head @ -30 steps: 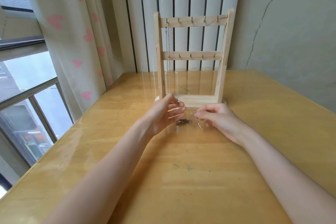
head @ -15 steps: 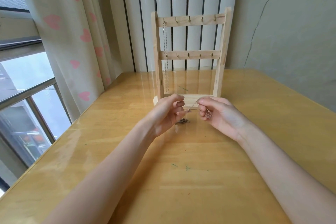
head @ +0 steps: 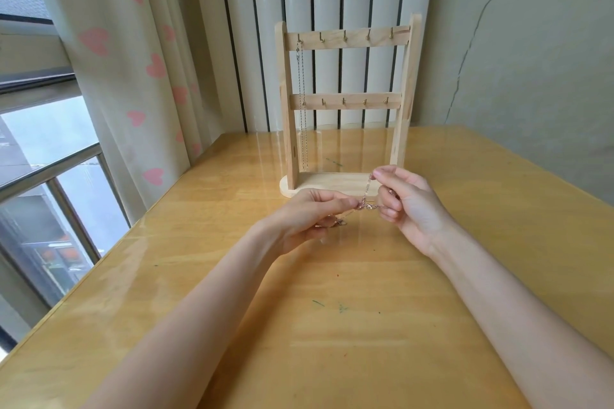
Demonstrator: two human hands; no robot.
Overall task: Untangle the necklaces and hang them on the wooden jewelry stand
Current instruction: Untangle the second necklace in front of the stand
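While both hands hover above the table [head: 332, 325], just in front of the stand [head: 345, 103], the left hand [head: 309, 222] pinches the knot [head: 363, 206] of tangled chain and the right hand [head: 408, 202] pinches a strand rising from it, fingers curled. One chain [head: 301, 103] hangs from the stand's top-left hook, near the table's far edge.

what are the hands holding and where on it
Both hold one tangled chain. The left hand pinches it at the knot, loose end dangling below. The right hand pinches a strand higher up, fingers curled around the rest.
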